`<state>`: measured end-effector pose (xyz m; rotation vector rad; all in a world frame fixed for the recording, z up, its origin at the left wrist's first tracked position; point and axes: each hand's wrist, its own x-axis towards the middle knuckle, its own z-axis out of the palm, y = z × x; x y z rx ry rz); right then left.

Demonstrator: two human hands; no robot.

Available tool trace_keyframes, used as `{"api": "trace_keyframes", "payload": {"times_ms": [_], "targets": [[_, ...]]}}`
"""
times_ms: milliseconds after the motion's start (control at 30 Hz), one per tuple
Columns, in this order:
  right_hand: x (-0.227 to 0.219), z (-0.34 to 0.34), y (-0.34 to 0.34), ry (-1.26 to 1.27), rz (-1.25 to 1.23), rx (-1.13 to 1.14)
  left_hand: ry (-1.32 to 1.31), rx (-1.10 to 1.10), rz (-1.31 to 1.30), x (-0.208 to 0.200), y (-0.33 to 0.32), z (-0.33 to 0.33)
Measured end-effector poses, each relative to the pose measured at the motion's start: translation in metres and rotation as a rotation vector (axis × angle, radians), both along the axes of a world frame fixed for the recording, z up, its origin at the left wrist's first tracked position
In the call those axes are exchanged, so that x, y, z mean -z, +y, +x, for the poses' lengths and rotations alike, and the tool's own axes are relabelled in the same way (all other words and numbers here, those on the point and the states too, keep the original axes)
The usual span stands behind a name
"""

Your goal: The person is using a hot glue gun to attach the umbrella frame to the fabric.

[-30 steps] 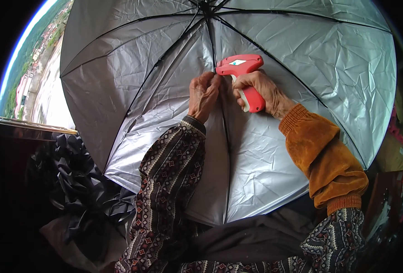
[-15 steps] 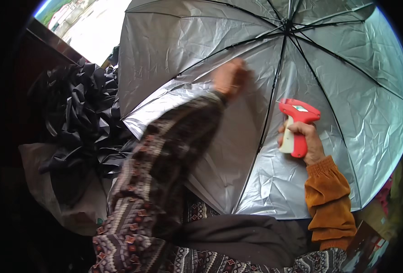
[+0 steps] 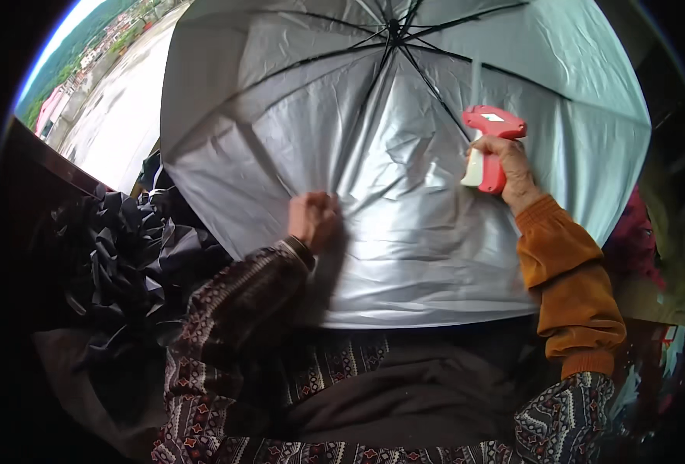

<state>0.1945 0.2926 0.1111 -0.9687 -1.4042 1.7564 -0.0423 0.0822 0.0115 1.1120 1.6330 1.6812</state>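
An opened umbrella (image 3: 412, 255) spreads before me, its silver lining facing up and thin black ribs meeting at a dark hub (image 3: 393, 29). My left hand (image 3: 314, 220) is closed at the near left part of the lining. Folds in the cloth run toward its fingers, which are slightly blurred. My right hand (image 3: 515, 166) grips a red and white tagging gun (image 3: 494, 124) by its handle, over the right part of the lining. A pale strip stands up above the gun's head.
Crumpled black cloth (image 3: 126, 255) is heaped at the left. Dark cloth (image 3: 420, 394) covers my lap below the umbrella's near edge. Something magenta (image 3: 635, 240) shows past the right edge. Pale bright ground (image 3: 118, 116) lies outside, at the upper left.
In view, the umbrella has shifted left and up, and its near panels now show folds. My left hand has come down and left; my right hand with the tagging gun sits higher.
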Motion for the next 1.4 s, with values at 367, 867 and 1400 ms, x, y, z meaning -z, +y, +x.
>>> {"api": "trace_keyframes", "payload": {"times_ms": [367,867,1400], "targets": [[0.049,0.035,-0.083,-0.049,0.436,0.07,-0.436,0.163,-0.461,-0.007,-0.029,0.095],[0.06,0.007,-0.19,-0.188,-0.451,-0.236,-0.422,0.148,-0.54,-0.006,-0.035,0.098],[0.077,0.017,-0.177,0.211,-1.03,-0.273,-0.532,0.252,-0.587,-0.01,-0.034,0.093]]}}
